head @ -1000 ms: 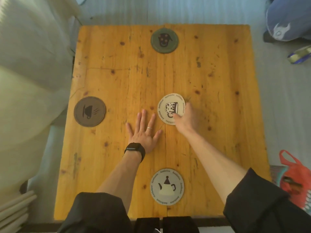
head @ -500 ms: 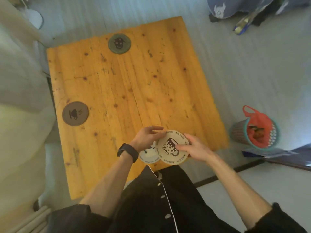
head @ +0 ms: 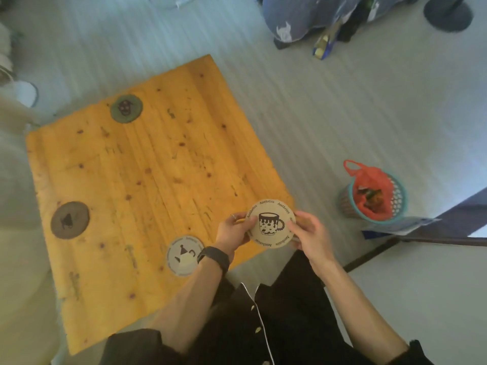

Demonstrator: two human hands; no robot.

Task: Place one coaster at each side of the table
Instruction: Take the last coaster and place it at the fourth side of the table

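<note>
A beige coaster with a spotted mug print [head: 271,223] is held above the near right corner of the wooden table [head: 147,180]. My left hand [head: 234,230] grips its left edge and my right hand [head: 309,233] grips its right edge. Three other coasters lie flat on the table: a pale teapot coaster [head: 184,255] near the front edge, a brown cup coaster [head: 69,219] at the left side, and a green coaster [head: 126,108] at the far side.
A mesh basket with a red bag [head: 374,197] stands on the grey floor right of the table. A pale sofa or cushion [head: 15,206] borders the table's left edge. Blue fabric [head: 297,17] and a round stand base [head: 448,13] lie beyond.
The mug coaster was lifted from the table's middle and brought to the near right corner, held by both hands. The view has swung right, and the teapot coaster is uncovered again.
</note>
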